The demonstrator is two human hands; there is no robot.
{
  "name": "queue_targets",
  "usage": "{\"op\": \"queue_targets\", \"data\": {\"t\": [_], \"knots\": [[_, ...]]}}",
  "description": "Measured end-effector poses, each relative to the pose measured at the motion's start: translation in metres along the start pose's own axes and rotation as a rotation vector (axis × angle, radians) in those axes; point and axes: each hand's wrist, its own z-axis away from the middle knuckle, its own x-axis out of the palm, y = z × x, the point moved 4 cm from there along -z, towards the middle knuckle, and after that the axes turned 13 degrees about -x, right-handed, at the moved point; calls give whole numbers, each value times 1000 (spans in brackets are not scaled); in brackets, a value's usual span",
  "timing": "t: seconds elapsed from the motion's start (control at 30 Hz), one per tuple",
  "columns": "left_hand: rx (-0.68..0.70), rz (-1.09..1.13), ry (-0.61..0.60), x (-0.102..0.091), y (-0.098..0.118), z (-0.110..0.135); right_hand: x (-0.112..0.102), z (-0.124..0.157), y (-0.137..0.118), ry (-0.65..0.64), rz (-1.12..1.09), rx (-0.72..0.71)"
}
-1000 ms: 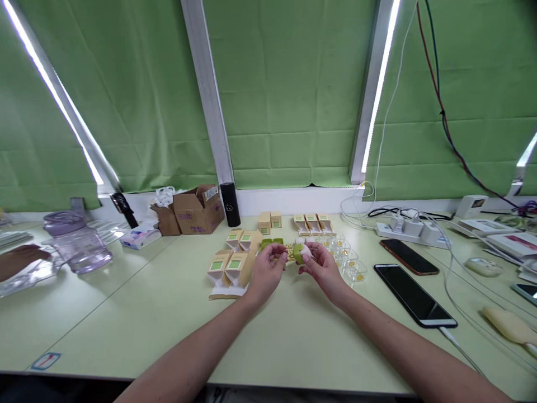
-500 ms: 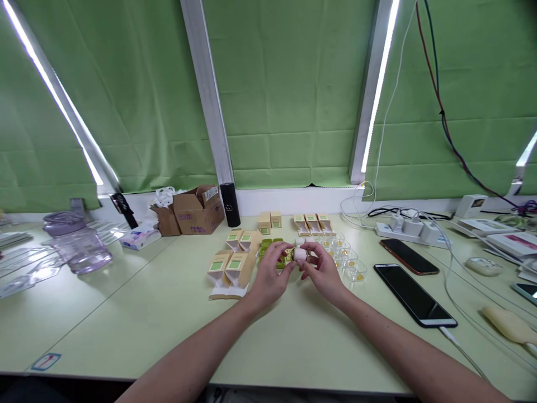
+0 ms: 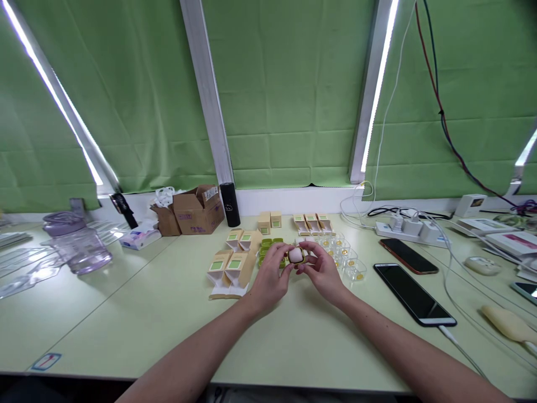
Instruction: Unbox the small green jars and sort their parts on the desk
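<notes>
Between my two hands is a pale pink rounded block [image 3: 296, 255], framed by the rim of a small olive-green case [image 3: 297, 263]. My left hand [image 3: 271, 274] is closed, its fingertips pinching the case from the left. From the right, the closed fingers of my right hand [image 3: 322, 271] grip the same case. Several green cases [image 3: 265, 244] stand on the table just behind my left hand and are partly covered by it. Clear plastic cups with yellow spots [image 3: 344, 253] are clustered beyond my right hand. Another pale pink piece is mostly hidden behind my fingers.
Folded cardboard boxes with green windows [image 3: 235, 265] stand left of my hands, and more small boxes [image 3: 312, 224] farther back. Two phones [image 3: 413, 294] and a power strip [image 3: 413, 232] with cables occupy the right. At left are a carton [image 3: 199, 212] and a purple jug [image 3: 79, 246].
The pale pink block has shifted slightly left and now sits within the green case's rim. My right fingers have moved a little left along with it.
</notes>
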Motion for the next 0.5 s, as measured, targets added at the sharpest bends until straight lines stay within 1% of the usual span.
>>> {"op": "queue_targets", "data": {"t": [0.07, 0.17, 0.3, 0.5], "knots": [[3, -7, 4, 0, -1, 0, -2, 0, 2, -5, 52, -13], [5, -17, 11, 0, -3, 0, -3, 0, 3, -50, 156, -38], [4, -34, 26, 1, -6, -1, -2, 0, 0, -85, 283, -107], [48, -86, 28, 1, -5, -1, 0, 0, -8, -121, 337, -190]]}}
